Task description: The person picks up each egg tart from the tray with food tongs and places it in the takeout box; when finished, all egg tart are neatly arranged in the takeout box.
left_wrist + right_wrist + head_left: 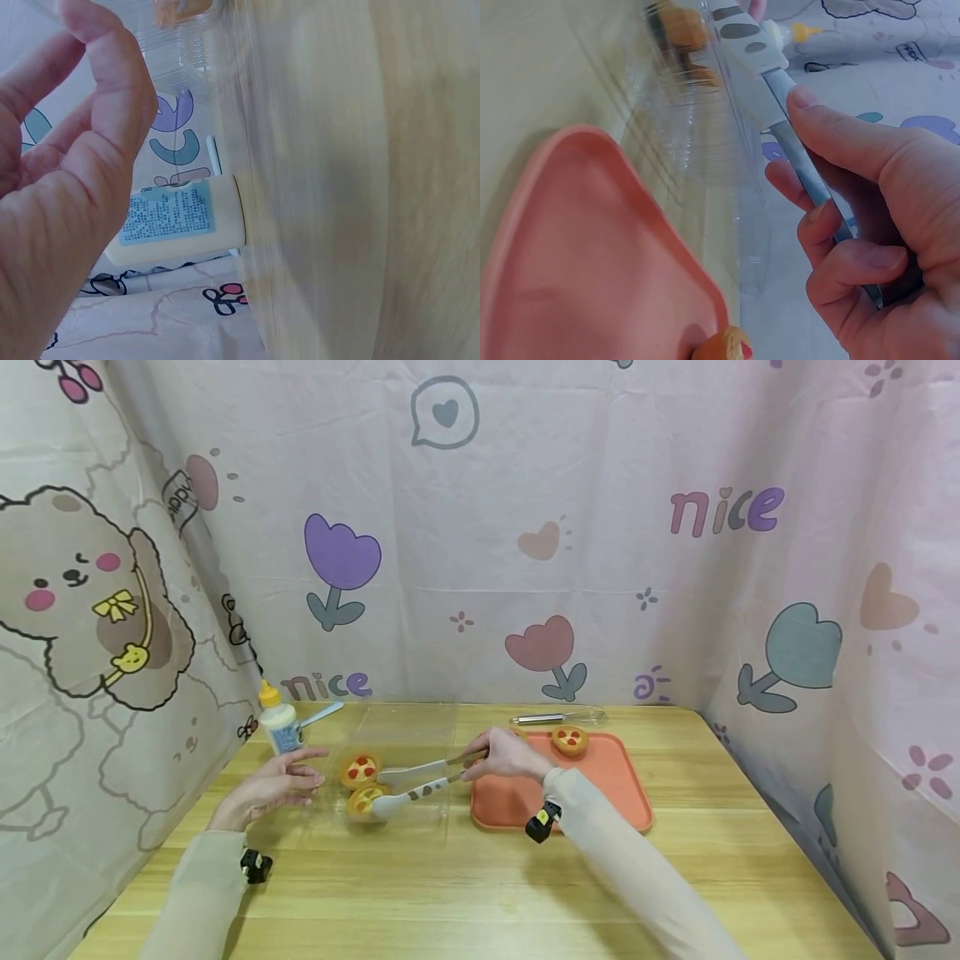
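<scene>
Tongs point(430, 790) are gripped by the fingers of the right hand point(508, 753), probably so the mini pizzas point(362, 771) can be reached; those of the left hand point(272, 788) are held relaxed, empty.

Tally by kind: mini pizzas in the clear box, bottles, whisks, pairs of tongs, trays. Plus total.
Mini pizzas in the clear box: 2
Bottle: 1
Whisk: 1
Tongs, one pair: 1
Tray: 1
Total: 6
</scene>
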Demonstrator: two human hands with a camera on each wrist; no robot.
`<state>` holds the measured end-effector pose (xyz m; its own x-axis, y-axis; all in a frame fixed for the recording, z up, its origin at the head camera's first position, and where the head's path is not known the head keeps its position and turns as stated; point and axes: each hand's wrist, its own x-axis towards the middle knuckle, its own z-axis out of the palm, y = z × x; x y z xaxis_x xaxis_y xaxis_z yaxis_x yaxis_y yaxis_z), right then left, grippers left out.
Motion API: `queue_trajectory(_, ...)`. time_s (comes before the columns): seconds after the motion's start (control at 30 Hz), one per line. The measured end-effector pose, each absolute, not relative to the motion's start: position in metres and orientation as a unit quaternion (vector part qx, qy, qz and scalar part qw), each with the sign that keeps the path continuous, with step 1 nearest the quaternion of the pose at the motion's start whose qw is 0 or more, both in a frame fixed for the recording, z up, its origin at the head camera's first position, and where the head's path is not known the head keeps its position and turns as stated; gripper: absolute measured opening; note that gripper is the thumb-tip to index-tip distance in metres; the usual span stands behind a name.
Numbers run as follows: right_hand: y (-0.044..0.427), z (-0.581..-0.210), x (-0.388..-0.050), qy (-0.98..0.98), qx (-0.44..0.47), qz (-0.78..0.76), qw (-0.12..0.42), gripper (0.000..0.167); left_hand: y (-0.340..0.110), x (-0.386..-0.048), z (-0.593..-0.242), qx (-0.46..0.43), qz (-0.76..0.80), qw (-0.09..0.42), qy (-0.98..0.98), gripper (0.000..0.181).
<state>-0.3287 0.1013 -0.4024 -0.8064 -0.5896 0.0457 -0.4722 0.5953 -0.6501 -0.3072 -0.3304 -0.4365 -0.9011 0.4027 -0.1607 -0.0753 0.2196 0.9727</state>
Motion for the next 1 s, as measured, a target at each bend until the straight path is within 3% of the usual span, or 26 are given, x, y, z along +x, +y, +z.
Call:
queue_trajectory(0.37, 0.096, -0.417, -0.327, 0.872, -0.302, -0.373, 0.1, 0.03, -0.331, -0.305, -0.437, 0.106, 0.61, 0.19, 0.762, 0.071)
queue_trajectory(1.0, 0.083, -0.422, -0.32, 0.878, -0.292, -0.374, 0.065, 0.033, -0.33, -0.308, -0.438, 0.116, 0.606, 0.189, 0.764, 0.071)
